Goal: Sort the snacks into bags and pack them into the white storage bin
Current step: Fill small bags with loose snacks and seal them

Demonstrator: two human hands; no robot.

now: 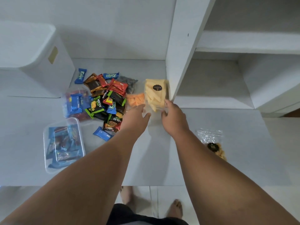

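Note:
A heap of wrapped snacks (106, 99) in blue, red, black and green lies in the middle of the white counter. To its right stands a clear bag of pale yellow chips (156, 93) with a dark round label. My right hand (172, 117) pinches the bag's lower right corner. My left hand (138, 116) reaches to the bag's lower left with straight fingers, beside a clear bag of orange snacks (135, 99). The white storage bin (32, 59) stands at the back left.
A clear plastic tub (62, 144) holding several blue packets sits at the front left. A clear zip bag (76, 103) with blue and red packets lies beside the heap. Another labelled chip bag (214, 145) lies at the right. White shelf compartments (227, 82) rise at the back right.

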